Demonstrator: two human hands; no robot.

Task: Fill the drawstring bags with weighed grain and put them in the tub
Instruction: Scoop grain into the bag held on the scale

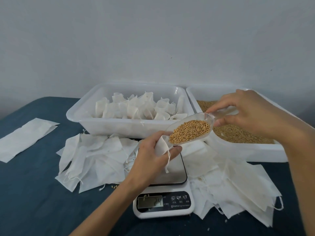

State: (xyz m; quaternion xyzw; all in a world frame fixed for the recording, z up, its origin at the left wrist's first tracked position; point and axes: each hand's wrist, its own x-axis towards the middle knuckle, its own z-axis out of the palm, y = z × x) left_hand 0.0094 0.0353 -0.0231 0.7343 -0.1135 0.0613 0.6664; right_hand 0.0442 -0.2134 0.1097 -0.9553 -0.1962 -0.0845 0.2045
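Note:
My left hand [150, 155] grips a white drawstring bag [161, 145] above the scale [164, 201], its string dangling below my fingers. My right hand [247, 109] holds the handle of a clear plastic scoop [211, 120] heaped with golden grain [190, 131]; the scoop's front lip touches the bag's mouth. A white tub [105, 126] behind the scale holds several filled bags [136, 108]. To its right a second white tub [247, 150] holds loose grain [238, 133].
Empty flat bags lie in a pile left of the scale [92, 159] and in another to its right [235, 188]. A single flat bag [25, 138] lies at far left on the dark blue tabletop [34, 201]. A few grains [115, 186] are spilled there.

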